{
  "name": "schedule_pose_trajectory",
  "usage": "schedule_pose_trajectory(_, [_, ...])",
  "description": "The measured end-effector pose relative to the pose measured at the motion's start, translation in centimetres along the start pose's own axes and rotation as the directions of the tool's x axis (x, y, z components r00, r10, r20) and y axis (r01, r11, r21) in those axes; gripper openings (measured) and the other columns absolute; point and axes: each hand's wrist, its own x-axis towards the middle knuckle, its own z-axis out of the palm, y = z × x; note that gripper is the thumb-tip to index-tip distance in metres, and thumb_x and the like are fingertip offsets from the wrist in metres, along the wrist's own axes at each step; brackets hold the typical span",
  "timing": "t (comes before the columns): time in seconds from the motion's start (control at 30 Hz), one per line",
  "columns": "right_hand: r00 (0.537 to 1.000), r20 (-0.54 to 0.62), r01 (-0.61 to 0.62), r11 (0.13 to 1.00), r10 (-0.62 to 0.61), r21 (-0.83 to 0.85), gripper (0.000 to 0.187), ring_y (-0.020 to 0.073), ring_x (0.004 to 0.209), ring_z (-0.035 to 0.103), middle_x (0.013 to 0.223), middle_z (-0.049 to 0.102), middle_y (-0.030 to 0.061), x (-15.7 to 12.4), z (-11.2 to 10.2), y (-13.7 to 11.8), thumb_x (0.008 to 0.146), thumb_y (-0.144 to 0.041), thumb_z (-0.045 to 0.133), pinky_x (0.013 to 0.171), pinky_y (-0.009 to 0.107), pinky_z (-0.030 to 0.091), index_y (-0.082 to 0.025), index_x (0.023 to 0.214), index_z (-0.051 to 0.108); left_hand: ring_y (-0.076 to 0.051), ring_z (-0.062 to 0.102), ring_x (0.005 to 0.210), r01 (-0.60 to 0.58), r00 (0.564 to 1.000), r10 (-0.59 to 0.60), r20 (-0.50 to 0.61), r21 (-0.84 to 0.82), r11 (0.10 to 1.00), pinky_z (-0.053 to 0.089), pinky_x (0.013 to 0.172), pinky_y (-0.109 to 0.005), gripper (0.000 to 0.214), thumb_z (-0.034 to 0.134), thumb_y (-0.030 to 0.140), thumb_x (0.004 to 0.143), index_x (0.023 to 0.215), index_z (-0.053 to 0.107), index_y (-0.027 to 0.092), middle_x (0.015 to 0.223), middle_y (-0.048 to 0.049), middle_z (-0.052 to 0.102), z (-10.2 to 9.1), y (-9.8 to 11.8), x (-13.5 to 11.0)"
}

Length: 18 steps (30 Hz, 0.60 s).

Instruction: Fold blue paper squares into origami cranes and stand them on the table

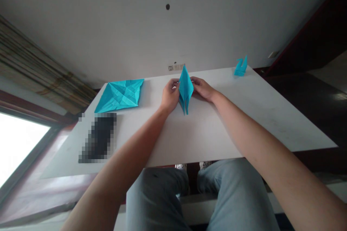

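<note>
Left hand [170,96], right hand [202,89], pinching turquoise origami [185,88]

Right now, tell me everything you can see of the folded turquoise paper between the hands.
The folded turquoise origami paper is a narrow kite shape, pointed at its far end, with slim points splitting apart at its near end. It looks like thin, matte paper with sharp creases and stacked layers. It stands roughly upright, its long axis running away from the person. The left hand grips one side and the right hand the other. It sits above the white table; whether its lower points touch the surface cannot be told.
</note>
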Motion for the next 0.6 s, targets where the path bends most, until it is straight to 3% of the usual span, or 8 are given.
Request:
schedule_pose_trajectory(0.27, [1.0,0.0,0.008,0.999,-0.008,-0.034,0.056,0.0266,0.091,0.076,0.096,0.082,0.0046,-0.06,-0.06,-0.32,0.075,-0.073,0.099,0.075,0.039,0.065,-0.026,0.098,0.078,-0.019,0.077,0.088,-0.016,1.0,0.016,0.004,-0.001,1.0,0.062,0.074,-0.026,0.013,0.077,0.025,0.1,0.112,0.076,0.022,0.102,-0.0049,0.085,0.0,0.2,-0.14])
schedule_pose_trajectory(0.6, [1.0,0.007,0.023,1.0,-0.023,0.001,0.053,0.0268,0.087,0.076,0.094,0.083,0.0042,0.17,-0.27,0.48,0.075,-0.071,0.101,0.078,0.041,0.064,-0.027,0.096,0.081,-0.018,0.078,0.09,-0.004,1.0,0.004,0.007,-0.01,1.0,0.061,0.073,-0.026,0.008,0.074,0.028,0.107,0.113,0.074,0.023,0.104,-0.0053,0.084,0.13,0.03,-0.02])
